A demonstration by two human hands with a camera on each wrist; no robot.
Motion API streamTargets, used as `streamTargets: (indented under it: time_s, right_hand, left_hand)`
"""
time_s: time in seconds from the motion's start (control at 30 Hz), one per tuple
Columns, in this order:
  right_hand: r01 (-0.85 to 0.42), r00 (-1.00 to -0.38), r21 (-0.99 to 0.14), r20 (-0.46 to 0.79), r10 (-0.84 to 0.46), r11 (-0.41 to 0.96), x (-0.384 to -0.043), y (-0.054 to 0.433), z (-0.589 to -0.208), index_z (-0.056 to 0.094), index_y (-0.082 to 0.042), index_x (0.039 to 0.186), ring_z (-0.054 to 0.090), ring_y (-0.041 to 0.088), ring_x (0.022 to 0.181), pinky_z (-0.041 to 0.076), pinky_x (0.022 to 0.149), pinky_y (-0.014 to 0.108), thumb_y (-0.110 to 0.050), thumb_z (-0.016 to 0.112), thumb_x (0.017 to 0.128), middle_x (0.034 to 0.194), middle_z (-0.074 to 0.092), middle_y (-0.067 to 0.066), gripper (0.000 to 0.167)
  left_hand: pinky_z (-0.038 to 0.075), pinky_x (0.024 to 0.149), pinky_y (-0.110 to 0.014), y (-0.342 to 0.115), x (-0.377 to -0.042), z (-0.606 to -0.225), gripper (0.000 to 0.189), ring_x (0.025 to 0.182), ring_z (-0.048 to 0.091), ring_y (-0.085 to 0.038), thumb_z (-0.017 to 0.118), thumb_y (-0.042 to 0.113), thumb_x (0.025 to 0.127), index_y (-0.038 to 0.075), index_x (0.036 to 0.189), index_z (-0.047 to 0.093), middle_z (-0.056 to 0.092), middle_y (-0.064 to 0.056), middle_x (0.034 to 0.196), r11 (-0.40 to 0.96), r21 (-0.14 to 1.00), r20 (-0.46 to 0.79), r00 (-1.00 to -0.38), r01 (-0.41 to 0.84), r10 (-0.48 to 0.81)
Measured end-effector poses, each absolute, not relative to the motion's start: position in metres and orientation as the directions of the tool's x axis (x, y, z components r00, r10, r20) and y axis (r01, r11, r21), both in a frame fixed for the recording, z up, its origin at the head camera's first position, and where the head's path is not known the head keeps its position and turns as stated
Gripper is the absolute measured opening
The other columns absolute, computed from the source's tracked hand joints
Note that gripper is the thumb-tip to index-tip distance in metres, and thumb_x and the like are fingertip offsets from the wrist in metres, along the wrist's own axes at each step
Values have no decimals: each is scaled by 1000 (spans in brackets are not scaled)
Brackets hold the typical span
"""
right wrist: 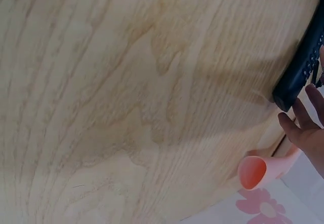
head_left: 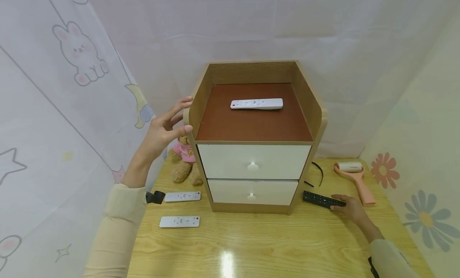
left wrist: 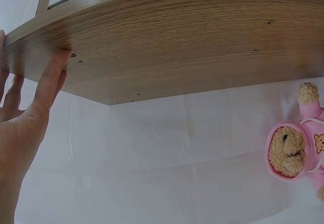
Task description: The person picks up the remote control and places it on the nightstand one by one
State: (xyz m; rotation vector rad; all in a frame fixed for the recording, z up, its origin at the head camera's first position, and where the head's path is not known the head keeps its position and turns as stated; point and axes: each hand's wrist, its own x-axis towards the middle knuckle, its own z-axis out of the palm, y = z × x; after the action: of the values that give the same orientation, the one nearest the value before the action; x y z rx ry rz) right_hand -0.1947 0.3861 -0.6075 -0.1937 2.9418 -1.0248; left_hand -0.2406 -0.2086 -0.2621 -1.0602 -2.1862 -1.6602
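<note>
My left hand (head_left: 158,132) is at the upper left side panel of a small wooden cabinet (head_left: 320,122), its fingers extended. In the left wrist view fingertips touch the panel's outer face near the edge. On the right, my right hand (head_left: 351,209) has thumb and fingers on either side of the near end of a black remote control (head_left: 320,199), pinching it low over the table. The right wrist view shows that remote's end beside the fingertips. A white remote control (head_left: 256,104) lies on the cabinet's brown top, between raised side panels.
Two white remotes, one nearer (head_left: 179,221) and one farther (head_left: 182,196), lie left of the cabinet. Behind them sits a teddy bear (head_left: 185,153) in pink. An orange-handled lint roller (head_left: 359,180) and a black strap (head_left: 321,175) lie at right. Both white drawers (head_left: 223,162) are closed.
</note>
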Motion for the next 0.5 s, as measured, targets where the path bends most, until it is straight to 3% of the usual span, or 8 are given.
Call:
streamTargets:
  time_s: [0.3, 0.5]
  right_hand:
    - [-133, -991, -592, 55, -125, 795, -191, 391, -621, 63, 5, 121, 53, 54, 108, 48, 85, 61, -10, 78, 79, 120, 56, 36, 47]
    - [-148, -989, -573, 90, -118, 806, -192, 394, -630, 62, 5, 122, 53, 54, 107, 47, 85, 62, -5, 77, 78, 119, 56, 37, 47]
  left_hand:
    - [27, 115, -41, -213, -252, -271, 62, 141, 31, -22, 62, -13, 86, 7, 143, 46, 36, -6, 153, 91, 754, 564, -711, 651, 420]
    - [27, 114, -42, -210, -245, -265, 60, 141, 30, -22, 60, -14, 87, 3, 143, 45, 36, -8, 153, 92, 754, 562, -712, 650, 420]
